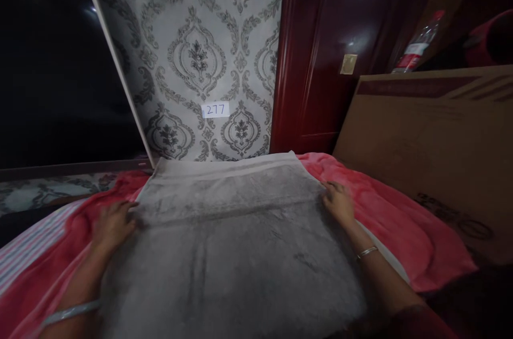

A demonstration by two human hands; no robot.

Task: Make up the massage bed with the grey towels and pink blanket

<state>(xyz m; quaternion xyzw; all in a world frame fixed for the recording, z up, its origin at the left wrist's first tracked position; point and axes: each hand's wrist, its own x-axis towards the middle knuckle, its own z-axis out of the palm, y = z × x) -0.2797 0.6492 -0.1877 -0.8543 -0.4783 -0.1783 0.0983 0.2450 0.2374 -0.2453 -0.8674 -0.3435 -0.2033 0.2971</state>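
At the far left a dark window or screen (48, 72) fills the wall, with a strip of striped fabric (28, 253) showing low down beside a red-pink blanket (401, 221) that covers the surface across its whole width. The left hand (114, 224) lies palm down on the left edge of a grey towel (236, 243), its fingers held loosely together and pressing flat on the cloth rather than pinching it; a silver bangle (72, 312) circles that wrist lower in the view. The grey towel is spread flat on top of the blanket, in the middle of the view between the two hands, its far hem with a woven band running close to the wall and its near part reaching down toward the person. Behind it, grey damask wallpaper (192, 50) rises, carrying a small white label (215, 110) that reads 277. The right hand (339, 201) rests on the towel's right edge, fingers slightly curled and close together, touching the cloth at its border; whether the fingertips tuck under the edge cannot be told. A thin bracelet (366, 252) sits on that wrist. Further right stands dark red glossy wood panelling (320, 50), then a large cardboard box (433, 152) leaning beside the blanket, and beyond its top edge a clear plastic bottle (419, 42) with a red label.
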